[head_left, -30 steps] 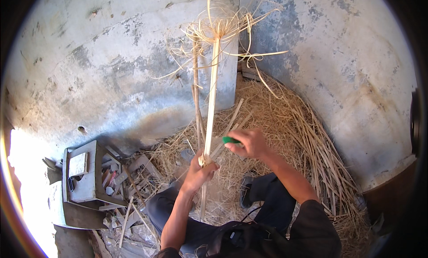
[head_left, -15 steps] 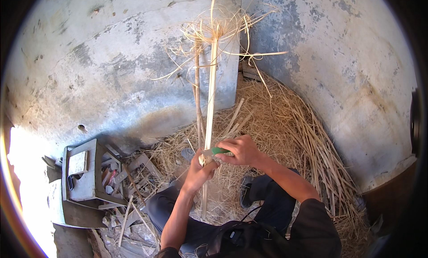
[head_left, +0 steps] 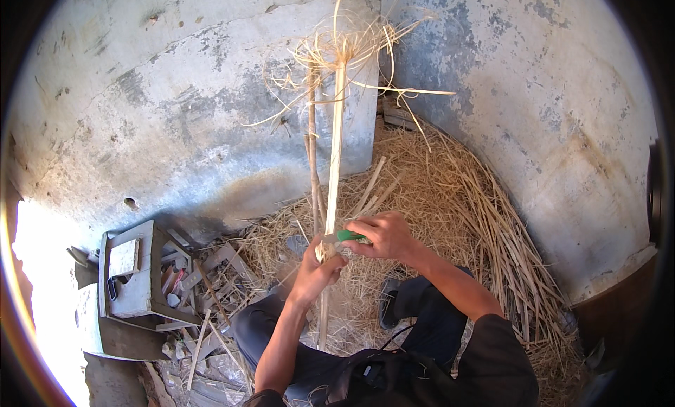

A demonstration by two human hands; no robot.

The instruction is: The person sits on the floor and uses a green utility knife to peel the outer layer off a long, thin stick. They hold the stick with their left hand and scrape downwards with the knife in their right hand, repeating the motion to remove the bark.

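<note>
The left hand (head_left: 318, 266) is closing around the cane (head_left: 335, 154), a long pale stalk standing nearly upright, fingers wrapping it low on its length just below the blade. The right hand (head_left: 383, 237) is gripping a knife (head_left: 349, 235) by its green handle, fist tight, the blade pressing sideways against the cane just above the left hand's thumb; the blade itself is mostly hiding behind the stalk. The cane is rising from between the person's knees (head_left: 422, 294) to a frayed top (head_left: 344, 48), where thin curling strips are splaying out against the wall. A second, darker stalk (head_left: 312, 147) is standing just beside it. Judging by its look, the cane is light and dry, stiff along its length yet likely to split along the grain, with a smooth skin that could slip, so a firm hold close under the cut seems the safest place, with fingers kept clear of the edge. The strips at the top look brittle and sharp-edged. The person is sitting low, dark trousers and a shoe (head_left: 388, 305) resting on a thick bed of straw (head_left: 464, 203) that is filling the corner. Two worn concrete walls (head_left: 176, 104), grey and blotched, are meeting behind the cane. At the left a grey box (head_left: 130, 273) is lying among broken wooden scraps (head_left: 211, 266), and hard sunlight is flooding in at the far left edge.
</note>
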